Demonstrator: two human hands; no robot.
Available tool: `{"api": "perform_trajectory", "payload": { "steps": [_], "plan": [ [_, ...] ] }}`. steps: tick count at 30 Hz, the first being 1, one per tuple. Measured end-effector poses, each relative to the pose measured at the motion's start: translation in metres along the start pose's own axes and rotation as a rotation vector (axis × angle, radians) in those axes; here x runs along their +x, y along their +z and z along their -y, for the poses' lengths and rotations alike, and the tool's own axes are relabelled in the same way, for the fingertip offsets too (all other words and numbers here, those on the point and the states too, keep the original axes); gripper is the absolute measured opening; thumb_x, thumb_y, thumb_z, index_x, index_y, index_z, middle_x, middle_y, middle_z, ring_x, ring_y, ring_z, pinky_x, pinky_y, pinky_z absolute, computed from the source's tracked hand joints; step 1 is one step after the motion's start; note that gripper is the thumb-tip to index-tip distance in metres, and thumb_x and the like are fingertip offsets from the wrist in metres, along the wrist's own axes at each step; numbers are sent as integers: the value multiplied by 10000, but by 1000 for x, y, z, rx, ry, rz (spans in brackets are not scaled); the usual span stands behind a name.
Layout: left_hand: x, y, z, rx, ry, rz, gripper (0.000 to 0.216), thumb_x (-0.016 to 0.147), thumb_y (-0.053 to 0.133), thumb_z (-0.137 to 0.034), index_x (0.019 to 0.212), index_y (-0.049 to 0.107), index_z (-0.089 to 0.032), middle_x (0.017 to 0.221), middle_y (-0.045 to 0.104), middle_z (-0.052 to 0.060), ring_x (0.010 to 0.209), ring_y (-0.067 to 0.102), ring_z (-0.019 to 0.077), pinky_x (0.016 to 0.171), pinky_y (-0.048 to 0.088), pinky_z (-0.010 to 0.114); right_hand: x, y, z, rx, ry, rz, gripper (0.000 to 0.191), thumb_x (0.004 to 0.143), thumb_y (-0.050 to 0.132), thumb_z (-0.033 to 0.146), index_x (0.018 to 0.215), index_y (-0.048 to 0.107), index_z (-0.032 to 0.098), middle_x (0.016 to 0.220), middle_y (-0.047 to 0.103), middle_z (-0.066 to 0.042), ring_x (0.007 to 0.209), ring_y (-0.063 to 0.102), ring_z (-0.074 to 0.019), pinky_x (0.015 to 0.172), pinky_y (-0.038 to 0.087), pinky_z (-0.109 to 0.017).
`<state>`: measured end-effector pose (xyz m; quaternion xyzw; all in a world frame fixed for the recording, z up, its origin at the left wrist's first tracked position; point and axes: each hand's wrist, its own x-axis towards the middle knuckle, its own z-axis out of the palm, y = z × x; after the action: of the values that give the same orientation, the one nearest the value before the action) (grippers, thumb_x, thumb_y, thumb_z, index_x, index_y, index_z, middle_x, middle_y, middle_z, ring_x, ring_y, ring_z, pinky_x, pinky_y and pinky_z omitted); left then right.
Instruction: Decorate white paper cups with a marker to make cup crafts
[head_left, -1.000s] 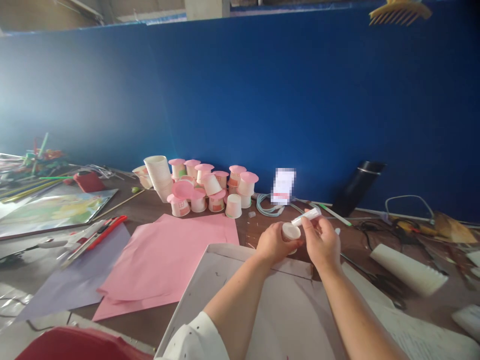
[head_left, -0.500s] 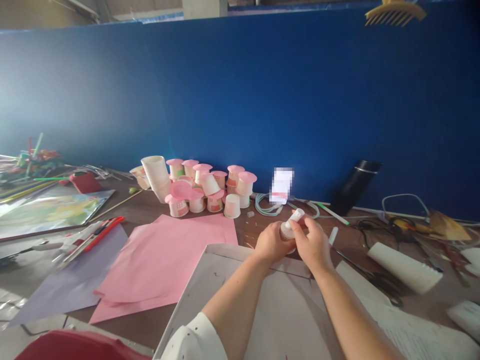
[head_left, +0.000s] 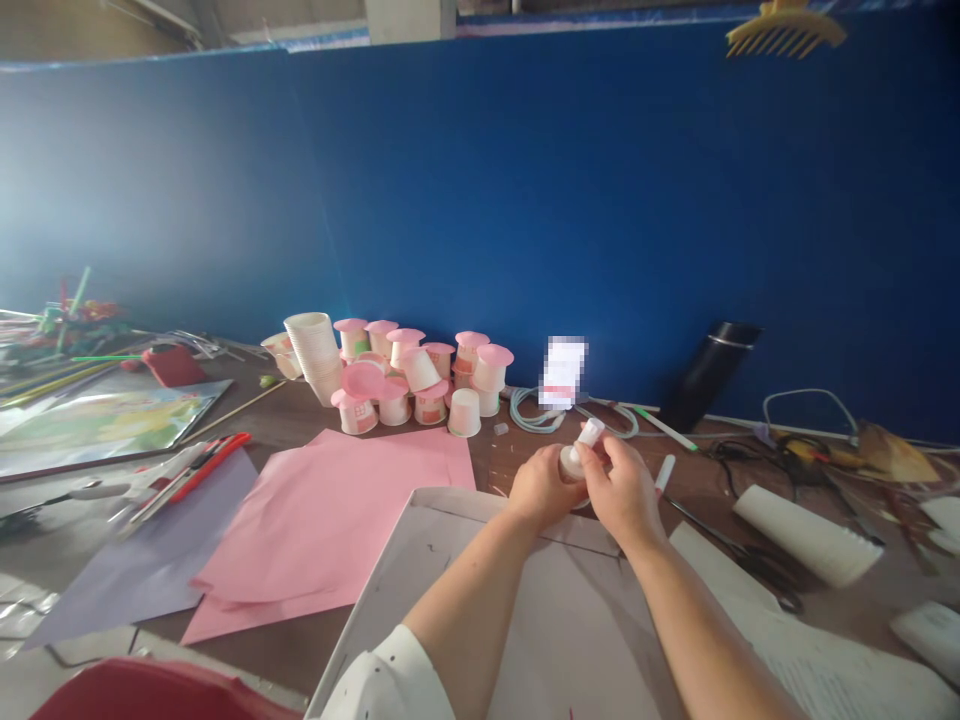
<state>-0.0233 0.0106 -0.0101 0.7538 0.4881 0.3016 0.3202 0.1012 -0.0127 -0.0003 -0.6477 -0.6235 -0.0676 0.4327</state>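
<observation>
Over the far edge of the white box lid, my left hand [head_left: 544, 487] is closed around a small paper cup [head_left: 568, 463], mostly hidden by the fingers. My right hand [head_left: 621, 485] pinches a short white tube [head_left: 590, 434], which looks like a glue stick, against the cup's end. Both hands touch each other around the cup. Beyond them to the left, several paper cups with pink round tops [head_left: 405, 340] stand in a group. A plain paper cup [head_left: 465, 413] stands upside down at the group's near right corner.
Pink paper [head_left: 337, 510] lies left of the white lid [head_left: 450, 530]. A red box cutter [head_left: 202, 468] rests on purple paper. Scissors [head_left: 757, 560], stacked cups [head_left: 810, 535], cables and a black bottle [head_left: 709, 375] are at right. A blue partition [head_left: 480, 190] stands behind.
The white tube and my right fingers have shifted slightly left and down over the cup. My left hand is almost unmoved, still around the cup.
</observation>
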Motion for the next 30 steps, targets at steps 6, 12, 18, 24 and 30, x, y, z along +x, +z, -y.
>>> {"api": "perform_trajectory", "payload": {
  "steps": [6,12,18,24,30],
  "plan": [
    [0,0,0,16,-16,0,414,753,560,-500,1051,576,-213,1042,647,59,898,608,209,750,469,282,-1,0,-2,-29,-3,-17,349,854,485,442,1013,638,172,774,617,-72,734,557,-221,715,431,-343],
    [-1,0,0,-4,-10,-10,431,749,570,-497,1063,580,-203,1058,649,76,921,612,222,759,471,285,-2,2,-1,-38,-21,-41,297,867,480,424,965,619,180,785,627,-71,733,561,-219,707,424,-334],
    [-2,-1,-1,2,-26,-16,444,748,576,-501,1071,579,-197,1063,651,81,921,617,221,774,472,288,-5,4,-4,12,-9,-52,294,867,486,457,902,603,189,810,639,-73,753,579,-223,705,426,-335],
    [-2,0,-2,9,-38,-12,410,750,567,-493,1054,580,-219,1036,654,50,897,616,209,762,470,287,-7,4,-3,45,6,-72,295,860,507,459,929,611,192,859,662,-70,775,597,-220,733,431,-337],
    [-2,0,0,-4,-18,-16,421,744,566,-504,1051,589,-217,1037,656,57,896,619,211,742,463,274,-6,3,-3,25,18,-73,314,857,504,481,885,613,188,857,664,-82,803,593,-233,744,431,-346]
  ]
}}
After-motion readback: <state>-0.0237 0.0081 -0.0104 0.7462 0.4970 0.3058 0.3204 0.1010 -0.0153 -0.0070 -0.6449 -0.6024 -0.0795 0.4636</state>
